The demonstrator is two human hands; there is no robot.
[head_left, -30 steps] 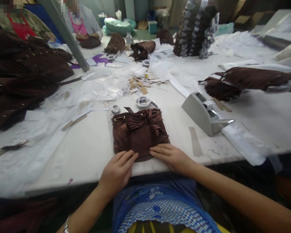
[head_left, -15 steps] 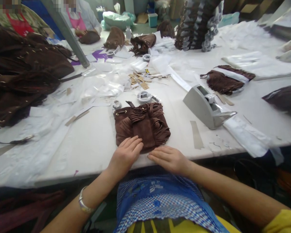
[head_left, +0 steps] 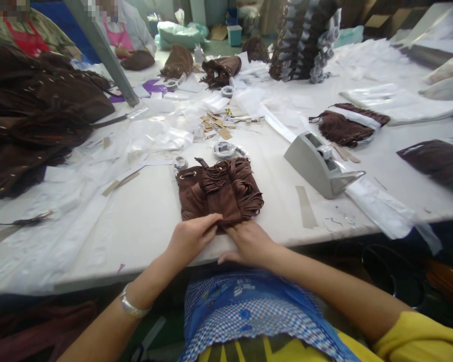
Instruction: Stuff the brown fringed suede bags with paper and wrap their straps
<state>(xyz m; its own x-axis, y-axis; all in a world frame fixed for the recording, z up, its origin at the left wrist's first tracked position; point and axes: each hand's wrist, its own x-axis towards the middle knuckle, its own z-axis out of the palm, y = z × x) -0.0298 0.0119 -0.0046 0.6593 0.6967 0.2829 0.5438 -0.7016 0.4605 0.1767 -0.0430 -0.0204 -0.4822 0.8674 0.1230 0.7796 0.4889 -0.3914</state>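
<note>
The brown bag (head_left: 226, 198) lies flat on the white table (head_left: 143, 223), close to the near edge and straight in front of me on the head camera. I have my left hand (head_left: 194, 235) at the bag's lower left edge, fingers against it; I cannot tell whether they pinch the material. My right hand (head_left: 251, 244) is unclenched, its fingers at the bag's bottom edge, partly hidden there, and its thumb spread apart toward the table's rim. Just beyond the bag I see a wrapped coil (head_left: 225, 151), with a smaller roll (head_left: 180, 163) to its left. To the right stands a grey tape dispenser (head_left: 320, 168), and a flat strip (head_left: 305, 207) lies between it and the bag. Cardboard tags (head_left: 216, 123) are scattered farther back. A heap of dark bags (head_left: 41, 118) fills the far left, well apart from my hands.
</note>
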